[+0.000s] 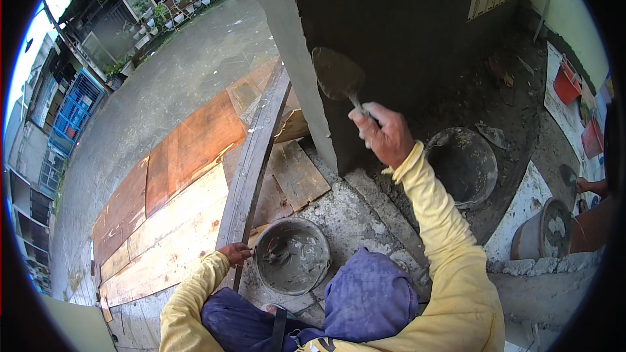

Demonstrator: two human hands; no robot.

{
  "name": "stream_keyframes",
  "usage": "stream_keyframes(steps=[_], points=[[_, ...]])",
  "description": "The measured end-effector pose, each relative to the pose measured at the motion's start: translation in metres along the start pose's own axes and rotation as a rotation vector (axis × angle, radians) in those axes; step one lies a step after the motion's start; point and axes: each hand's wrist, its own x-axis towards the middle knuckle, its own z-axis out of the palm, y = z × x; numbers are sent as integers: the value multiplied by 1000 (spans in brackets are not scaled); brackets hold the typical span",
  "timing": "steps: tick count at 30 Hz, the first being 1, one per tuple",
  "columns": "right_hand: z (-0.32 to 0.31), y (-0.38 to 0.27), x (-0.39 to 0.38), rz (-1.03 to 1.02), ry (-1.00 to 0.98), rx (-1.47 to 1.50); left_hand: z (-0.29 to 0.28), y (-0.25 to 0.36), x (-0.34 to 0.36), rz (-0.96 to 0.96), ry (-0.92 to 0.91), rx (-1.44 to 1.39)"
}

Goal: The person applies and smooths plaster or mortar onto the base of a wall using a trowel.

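Note:
My right hand (385,133) is raised and shut on the handle of a trowel (337,75), whose mortar-coated blade lies flat against a dark, wet plastered pillar (398,39). My left hand (233,253) rests low on a long wooden beam (255,156), its fingers touching the rim of a grey bucket (292,255) of wet mortar. The bucket stands on a rough concrete ledge just in front of my knees, which are covered in blue cloth. Both sleeves are yellow.
A second, darker bucket (464,164) stands right of the pillar. Wooden boards (176,182) lie to the left, over a paved street. A pot-like container (544,231) and another person's hand (587,186) are at the right edge. Red tubs (566,85) sit farther back.

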Motion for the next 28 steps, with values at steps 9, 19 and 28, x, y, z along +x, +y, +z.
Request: stream_keyframes(steps=[9, 19, 28], points=[[8, 30, 14, 192, 161, 87, -20, 69, -6, -571, 59, -284], [-5, 2, 37, -165, 150, -248, -19, 40, 5, -402, -58, -225], [-22, -17, 37, -60, 155, -190, -31, 88, -8, -590, 18, -305]])
